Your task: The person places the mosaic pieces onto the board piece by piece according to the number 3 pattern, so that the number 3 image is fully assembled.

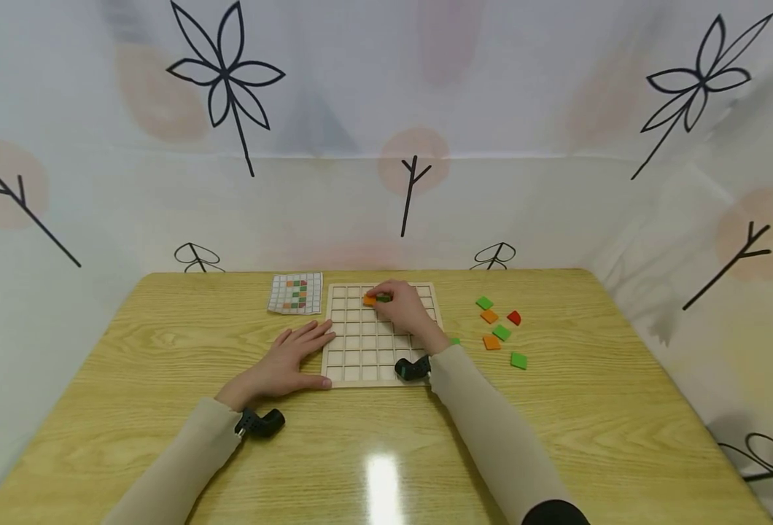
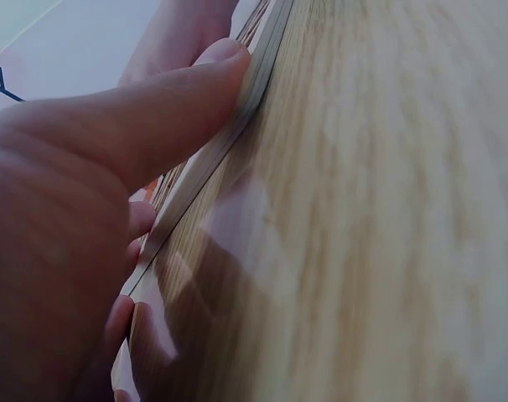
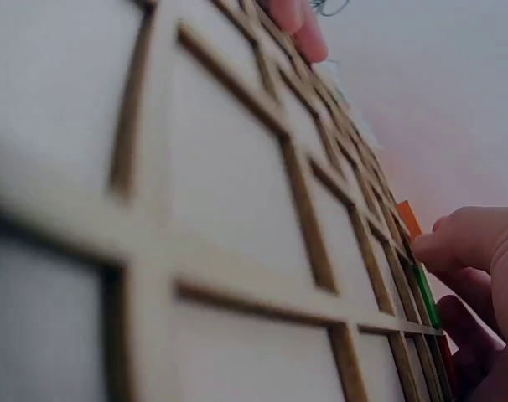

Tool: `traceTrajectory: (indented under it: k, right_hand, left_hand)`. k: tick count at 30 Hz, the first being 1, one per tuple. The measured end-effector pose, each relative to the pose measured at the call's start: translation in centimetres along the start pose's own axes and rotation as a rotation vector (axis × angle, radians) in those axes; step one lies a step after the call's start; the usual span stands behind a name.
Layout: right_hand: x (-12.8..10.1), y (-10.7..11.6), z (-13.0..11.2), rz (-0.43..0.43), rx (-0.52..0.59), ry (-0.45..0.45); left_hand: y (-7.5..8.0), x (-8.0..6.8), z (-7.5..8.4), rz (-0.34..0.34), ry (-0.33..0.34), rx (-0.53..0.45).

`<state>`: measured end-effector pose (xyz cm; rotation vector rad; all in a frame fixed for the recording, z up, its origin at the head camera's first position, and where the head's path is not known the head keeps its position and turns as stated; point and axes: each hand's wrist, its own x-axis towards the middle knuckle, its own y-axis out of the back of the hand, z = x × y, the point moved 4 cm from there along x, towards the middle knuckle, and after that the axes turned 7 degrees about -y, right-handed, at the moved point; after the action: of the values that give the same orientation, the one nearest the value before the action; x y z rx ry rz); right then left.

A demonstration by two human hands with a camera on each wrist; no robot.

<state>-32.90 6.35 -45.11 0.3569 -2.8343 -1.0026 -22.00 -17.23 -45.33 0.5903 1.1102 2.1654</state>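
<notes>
The right hand (image 1: 405, 310) is seen just above the frame's centre, laid over the upper part of the wooden grid board (image 1: 360, 364), its fingertips pinched on an orange tile (image 1: 369, 300) with a green tile (image 1: 383, 298) just beside it in the board's upper rows. The left hand (image 1: 292, 361) is laid flat with straight fingers on the wooden table (image 1: 130, 350), its fingertips pressed against the board's left edge. A pattern card (image 1: 296, 293) is found just upper left of the board, and loose green, orange and red tiles (image 1: 499, 332) are scattered to its right.
</notes>
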Motion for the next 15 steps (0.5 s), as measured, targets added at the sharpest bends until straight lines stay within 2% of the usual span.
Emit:
traceTrajectory:
  k: [7,15]
  right_hand:
    - [0.08,-0.09,0.28,0.021,0.089,-0.024]
    - [-0.08,-0.32,0.16,0.029,0.061,-0.003]
  left_hand:
    - [-0.08,0.17,-0.29,0.000,0.004,0.005]
    - [-0.18,0.01,-0.11,0.016,0.007,0.007]
